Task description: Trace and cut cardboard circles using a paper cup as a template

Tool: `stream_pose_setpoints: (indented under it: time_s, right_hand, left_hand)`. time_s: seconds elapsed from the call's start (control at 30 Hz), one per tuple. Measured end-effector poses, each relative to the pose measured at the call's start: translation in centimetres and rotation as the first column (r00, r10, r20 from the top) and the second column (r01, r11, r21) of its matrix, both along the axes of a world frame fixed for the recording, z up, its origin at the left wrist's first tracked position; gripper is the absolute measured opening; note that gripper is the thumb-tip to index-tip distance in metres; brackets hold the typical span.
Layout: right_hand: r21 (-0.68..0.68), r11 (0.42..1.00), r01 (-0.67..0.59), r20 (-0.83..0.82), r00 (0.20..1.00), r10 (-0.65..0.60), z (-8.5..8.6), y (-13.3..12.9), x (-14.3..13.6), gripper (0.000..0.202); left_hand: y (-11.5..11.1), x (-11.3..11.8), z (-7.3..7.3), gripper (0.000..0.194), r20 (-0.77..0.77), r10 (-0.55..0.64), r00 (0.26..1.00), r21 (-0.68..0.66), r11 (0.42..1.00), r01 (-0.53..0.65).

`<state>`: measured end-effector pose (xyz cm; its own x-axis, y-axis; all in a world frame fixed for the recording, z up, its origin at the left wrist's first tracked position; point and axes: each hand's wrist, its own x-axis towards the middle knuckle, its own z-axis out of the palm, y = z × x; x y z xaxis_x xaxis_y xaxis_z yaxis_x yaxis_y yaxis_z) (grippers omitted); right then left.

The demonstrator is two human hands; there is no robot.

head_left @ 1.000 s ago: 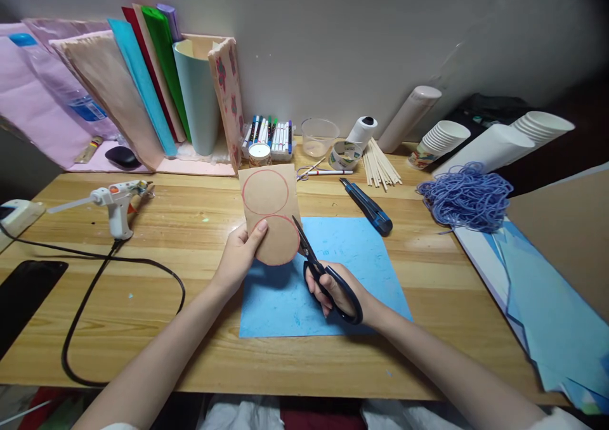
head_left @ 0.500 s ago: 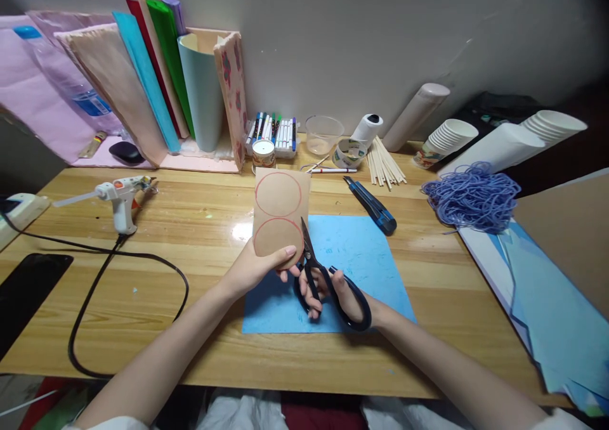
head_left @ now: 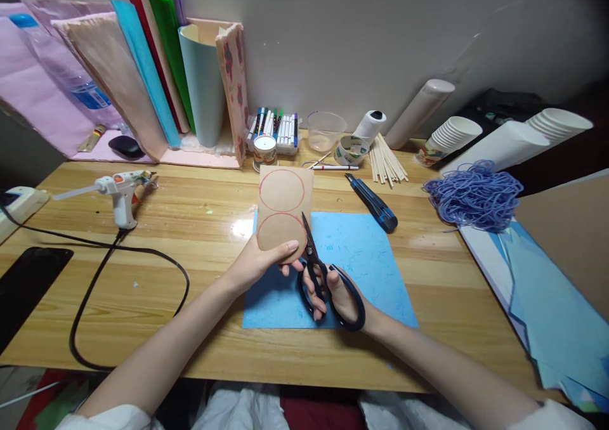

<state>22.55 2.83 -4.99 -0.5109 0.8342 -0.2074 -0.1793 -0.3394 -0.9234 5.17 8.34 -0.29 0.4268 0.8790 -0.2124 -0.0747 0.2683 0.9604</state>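
A piece of brown cardboard (head_left: 281, 191) with two red circles drawn on it is pinched at its lower end by my left hand (head_left: 269, 252), thumb on top. The lower edge is trimmed round along the lower circle. My right hand (head_left: 335, 293) grips black-handled scissors (head_left: 310, 252), fingers through the loops. Their blades point up and lie at the right edge of the lower circle, with the cardboard at the blades. Under both hands lies a blue sheet (head_left: 371, 265) on the wooden table (head_left: 214, 347).
A blue utility knife (head_left: 372, 203) lies beyond the sheet's right corner. At left are a glue gun (head_left: 122, 195) and its looped black cable. Wooden sticks (head_left: 386, 160), a paper cup (head_left: 264, 151), markers (head_left: 273, 127) and purple cord (head_left: 473, 195) stand or lie farther back.
The scissors' handles have come slightly closer together, and the blades have closed a little at the cardboard's right edge. The view has shifted slightly.
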Motion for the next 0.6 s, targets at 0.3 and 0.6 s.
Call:
stream_pose_setpoints:
  time_s: [0.3,0.6]
  right_hand:
    - [0.127,0.984,-0.124,0.157,0.982,0.104,1.5,1.8,2.1,0.068]
    - [0.112,0.979,-0.171,0.074,0.984,0.163,1.5,1.3,1.4,0.082]
  left_hand:
    - [0.8,-1.1,-0.2,0.033,-0.06,0.147,0.987,0.087,0.986,-0.142]
    - [-0.1,-0.3,-0.7,0.034,-0.179,0.095,0.979,0.165,0.984,-0.066]
